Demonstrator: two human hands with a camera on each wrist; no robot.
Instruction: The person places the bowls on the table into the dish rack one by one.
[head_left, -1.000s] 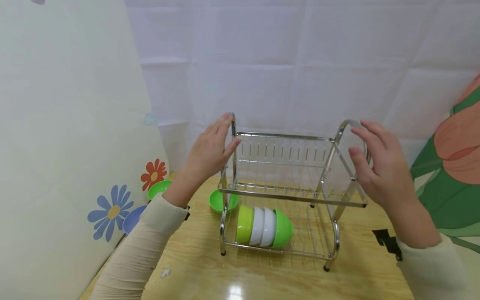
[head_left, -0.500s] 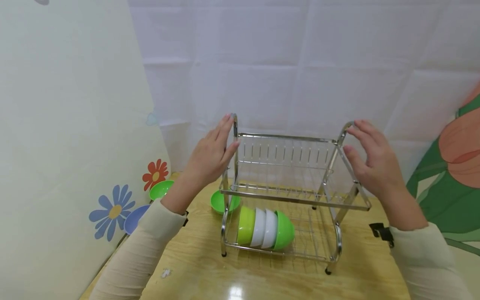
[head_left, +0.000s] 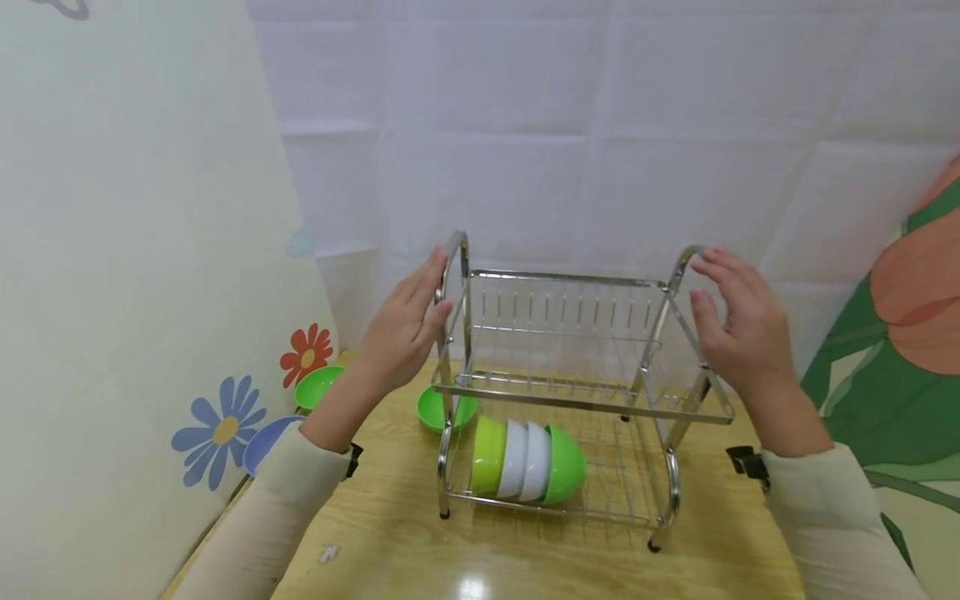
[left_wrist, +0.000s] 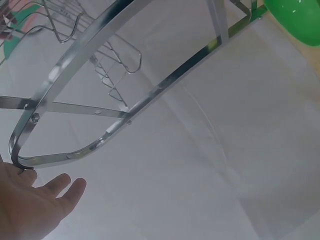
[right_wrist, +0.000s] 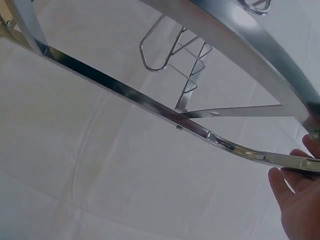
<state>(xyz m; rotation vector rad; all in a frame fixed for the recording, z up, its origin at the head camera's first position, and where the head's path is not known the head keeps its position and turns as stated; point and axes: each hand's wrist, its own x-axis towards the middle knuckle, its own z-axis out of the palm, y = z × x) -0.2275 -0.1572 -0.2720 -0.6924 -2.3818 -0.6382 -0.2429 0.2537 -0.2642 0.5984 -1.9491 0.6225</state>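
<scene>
On the yellow wood-grain table (head_left: 397,542) we have the silver metal two-tier rack (head_left: 585,404), round lime, white and green bowls (head_left: 536,462) on its lower tier. Left hand (head_left: 403,333) and right hand (head_left: 744,329) flank it, unclamped; we judge even pressure would keep it square.

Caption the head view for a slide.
Left hand and right hand at opposite ends of a two-tier metal rack, four bowls lined up on its lower tier.
</scene>
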